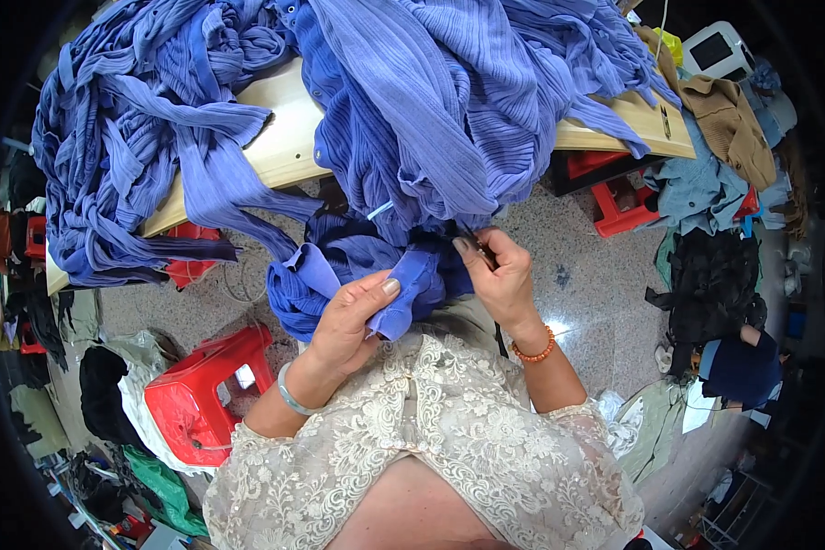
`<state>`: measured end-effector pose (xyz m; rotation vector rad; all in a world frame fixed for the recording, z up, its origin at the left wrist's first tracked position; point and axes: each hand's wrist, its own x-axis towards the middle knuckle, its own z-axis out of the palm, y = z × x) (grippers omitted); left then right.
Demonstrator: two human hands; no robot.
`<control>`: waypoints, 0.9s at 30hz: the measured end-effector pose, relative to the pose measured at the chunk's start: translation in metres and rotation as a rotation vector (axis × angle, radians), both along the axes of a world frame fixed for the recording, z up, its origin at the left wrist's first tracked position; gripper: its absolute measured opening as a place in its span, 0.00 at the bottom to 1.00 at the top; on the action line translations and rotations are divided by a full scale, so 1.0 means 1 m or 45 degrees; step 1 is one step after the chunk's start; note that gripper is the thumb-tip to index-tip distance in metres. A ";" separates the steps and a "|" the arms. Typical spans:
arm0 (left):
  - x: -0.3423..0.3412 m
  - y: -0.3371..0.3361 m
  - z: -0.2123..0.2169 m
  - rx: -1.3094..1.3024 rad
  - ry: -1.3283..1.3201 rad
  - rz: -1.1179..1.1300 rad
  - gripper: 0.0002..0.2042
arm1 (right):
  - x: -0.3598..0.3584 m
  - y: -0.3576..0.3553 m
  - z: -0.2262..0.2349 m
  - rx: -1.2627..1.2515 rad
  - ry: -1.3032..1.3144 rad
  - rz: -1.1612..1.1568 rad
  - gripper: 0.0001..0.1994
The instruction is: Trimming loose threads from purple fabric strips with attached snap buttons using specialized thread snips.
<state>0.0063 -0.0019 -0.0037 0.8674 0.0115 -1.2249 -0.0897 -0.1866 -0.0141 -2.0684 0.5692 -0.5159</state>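
Note:
My left hand (pixel 348 316) pinches the folded edge of a blue ribbed garment (pixel 316 275) in front of my lap, thumb on top. To its right, my right hand (pixel 500 275) is closed round a small, slim dark tool (pixel 467 231) whose tip reaches toward the blue cloth. Its exact kind is hard to make out against the dark folds. The garment hangs below the table edge and runs into the blue fabric above it. A pale, thin strip (pixel 380 210) shows on the cloth just above my hands.
A large heap of blue ribbed clothing (pixel 412 82) covers much of the pale wooden table (pixel 284 110). On the speckled floor, a red plastic stool (pixel 202 403) stands at my left. Brown knitwear (pixel 729 128) and black cloth (pixel 710 284) lie to the right.

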 end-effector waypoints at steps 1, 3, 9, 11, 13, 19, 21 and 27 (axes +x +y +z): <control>0.002 0.000 0.000 -0.033 -0.002 -0.007 0.13 | -0.001 -0.001 0.000 0.175 -0.013 0.038 0.09; 0.002 0.001 -0.004 -0.028 0.001 -0.013 0.13 | -0.003 0.002 0.015 0.511 0.019 0.218 0.14; 0.003 -0.002 0.010 -0.058 -0.065 -0.039 0.15 | 0.001 0.010 0.006 0.442 0.109 0.451 0.08; 0.004 0.003 0.009 -0.038 -0.130 -0.022 0.16 | 0.000 0.010 0.010 0.493 0.091 0.392 0.07; 0.007 0.010 0.001 0.021 -0.209 -0.032 0.14 | 0.000 0.007 0.008 0.483 0.038 0.375 0.08; 0.005 0.011 -0.002 0.011 -0.151 0.007 0.09 | 0.004 0.005 0.005 0.440 -0.049 0.395 0.13; 0.005 0.010 -0.002 -0.024 -0.055 0.012 0.09 | 0.005 0.005 0.004 0.456 -0.035 0.370 0.13; 0.009 0.011 -0.006 -0.104 -0.040 0.078 0.10 | -0.002 0.011 0.024 -0.030 0.039 0.319 0.18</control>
